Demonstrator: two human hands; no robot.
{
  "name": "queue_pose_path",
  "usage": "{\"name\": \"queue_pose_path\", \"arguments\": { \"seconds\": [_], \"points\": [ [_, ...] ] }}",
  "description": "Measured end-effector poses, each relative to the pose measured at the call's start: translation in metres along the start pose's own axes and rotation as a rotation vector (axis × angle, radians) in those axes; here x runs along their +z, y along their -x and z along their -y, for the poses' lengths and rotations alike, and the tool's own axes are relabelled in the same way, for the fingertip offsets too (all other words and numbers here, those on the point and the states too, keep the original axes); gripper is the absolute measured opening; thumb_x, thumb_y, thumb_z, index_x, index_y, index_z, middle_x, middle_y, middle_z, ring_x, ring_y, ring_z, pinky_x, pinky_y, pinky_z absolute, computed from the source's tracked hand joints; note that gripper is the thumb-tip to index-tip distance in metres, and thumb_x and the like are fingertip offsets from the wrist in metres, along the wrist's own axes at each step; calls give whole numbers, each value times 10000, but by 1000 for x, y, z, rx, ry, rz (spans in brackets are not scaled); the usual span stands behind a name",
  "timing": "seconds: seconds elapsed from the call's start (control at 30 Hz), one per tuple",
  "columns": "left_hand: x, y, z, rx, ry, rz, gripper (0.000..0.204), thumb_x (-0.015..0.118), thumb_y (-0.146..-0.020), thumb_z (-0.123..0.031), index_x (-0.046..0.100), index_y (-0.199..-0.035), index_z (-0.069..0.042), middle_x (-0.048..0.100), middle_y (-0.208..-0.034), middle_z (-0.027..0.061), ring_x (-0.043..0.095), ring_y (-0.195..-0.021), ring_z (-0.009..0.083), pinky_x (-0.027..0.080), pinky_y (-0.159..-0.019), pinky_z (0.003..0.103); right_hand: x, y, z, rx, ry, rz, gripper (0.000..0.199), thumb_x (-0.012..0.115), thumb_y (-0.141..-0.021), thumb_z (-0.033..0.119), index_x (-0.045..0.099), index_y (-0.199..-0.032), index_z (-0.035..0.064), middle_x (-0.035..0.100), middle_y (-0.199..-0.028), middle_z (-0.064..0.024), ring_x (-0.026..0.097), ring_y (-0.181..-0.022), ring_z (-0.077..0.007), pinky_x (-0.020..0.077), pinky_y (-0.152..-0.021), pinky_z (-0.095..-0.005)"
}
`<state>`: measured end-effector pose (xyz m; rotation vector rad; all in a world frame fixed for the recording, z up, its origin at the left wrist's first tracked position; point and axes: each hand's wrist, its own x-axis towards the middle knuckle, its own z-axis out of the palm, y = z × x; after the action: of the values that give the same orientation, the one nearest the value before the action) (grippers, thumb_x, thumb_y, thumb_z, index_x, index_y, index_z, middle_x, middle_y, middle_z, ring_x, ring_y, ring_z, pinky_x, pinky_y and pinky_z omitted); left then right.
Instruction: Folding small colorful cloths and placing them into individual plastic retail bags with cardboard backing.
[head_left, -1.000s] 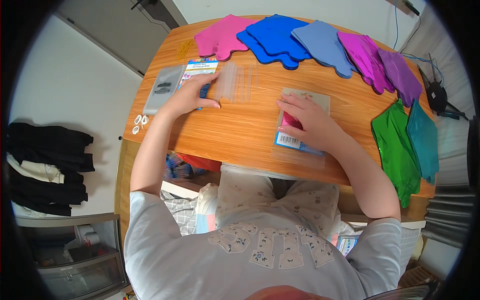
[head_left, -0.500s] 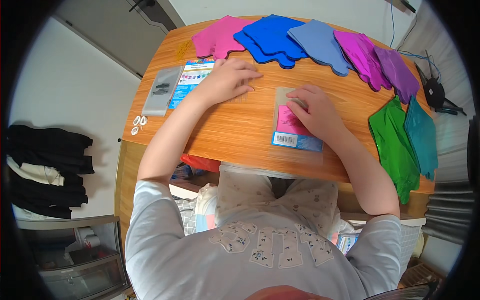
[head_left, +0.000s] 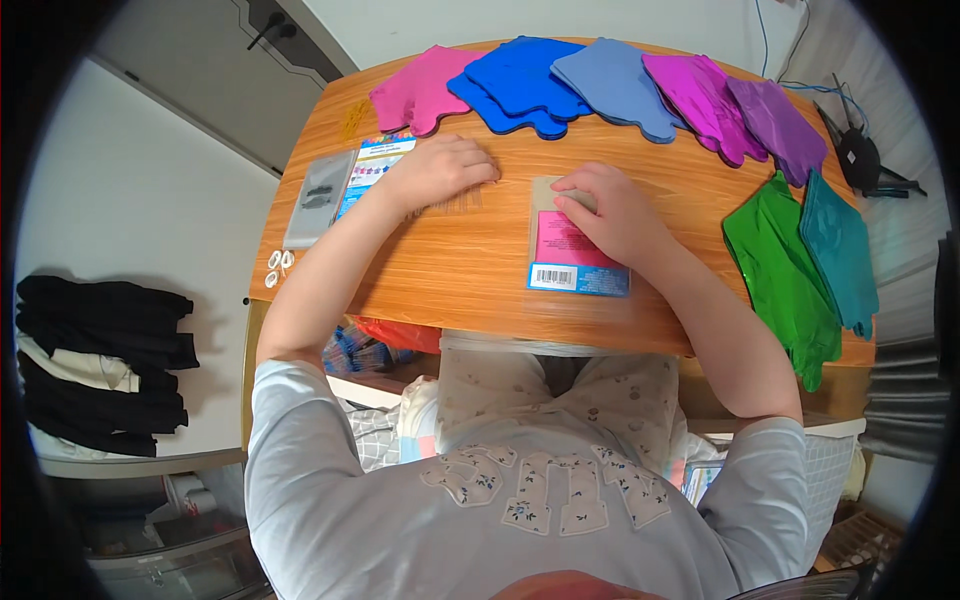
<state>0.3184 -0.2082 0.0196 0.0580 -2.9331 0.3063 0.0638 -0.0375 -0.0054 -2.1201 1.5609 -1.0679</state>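
Tabletop [head_left: 440, 275]: wood-grained, smooth, low sheen. Pink-and-blue packet [head_left: 562, 238]: paper-like insert, clear plastic film. Bag stack [head_left: 308, 225]: see-through plastic, smooth. Green cutouts [head_left: 785, 275]: glossy, foil-like, creased. Blue cutouts [head_left: 525, 80]: smooth, duller. Shirt [head_left: 400, 520]: soft matt cloth.

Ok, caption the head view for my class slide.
Left hand over clear strips, right hand on a pink and blue packet, colourful shapes arcing beyond.

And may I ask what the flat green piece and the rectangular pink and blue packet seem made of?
The flat green piece looks like glossy foil or film, given its creases and glints. The rectangular pink and blue packet looks like smooth card, given its straight edges, perhaps in clear plastic: a transparent margin shows below.
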Motion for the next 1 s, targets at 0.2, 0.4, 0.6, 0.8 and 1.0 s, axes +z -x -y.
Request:
{"name": "queue_pose_path", "arguments": {
  "seconds": [0.2,0.4,0.6,0.8,1.0],
  "points": [
    [-3,-4,1,167,-246,33,182,546,-895,-179,584,-1072,-157,628,-1075,-13,620,-1044,164,479,-904,305,0,-3,1,6,-33,-3,218,669,-922,201,708,-1063,40,670,-1079,-142,616,-1071,-326,481,-950,-414],
    [-17,-24,-10,366,-425,-142,147,573,-883,-195,579,-1028,-177,623,-1093,-30,606,-1039,148,473,-896,299,0,-2,5,-93,-41,-94,226,685,-891,129,703,-1099,42,668,-1053,-133,637,-1010,-309,512,-876,-387],
    [-29,-39,-84,331,-454,-707,157,710,-798,-238,607,-915,-252,601,-1042,-81,578,-952,97,416,-755,270,-13,4,27,-354,-60,-17,290,710,-846,83,707,-1135,75,660,-947,-89,650,-913,-274,527,-801,-370],
    [-21,-47,-119,226,-155,-825,238,745,-795,-320,663,-999,-229,617,-1143,-57,569,-1019,136,427,-817,339,-50,-7,40,-312,194,-37,234,690,-910,116,713,-1136,59,700,-925,-89,671,-883,-230,533,-771,-327],
    [3,-53,-123,40,412,-320,591,724,-854,-468,627,-1300,-93,606,-1357,122,502,-1327,330,356,-1146,493,-84,29,94,34,-30,-231,256,577,-1009,97,678,-1218,-10,729,-967,-75,660,-911,-139,512,-826,-276]
  ]
}}
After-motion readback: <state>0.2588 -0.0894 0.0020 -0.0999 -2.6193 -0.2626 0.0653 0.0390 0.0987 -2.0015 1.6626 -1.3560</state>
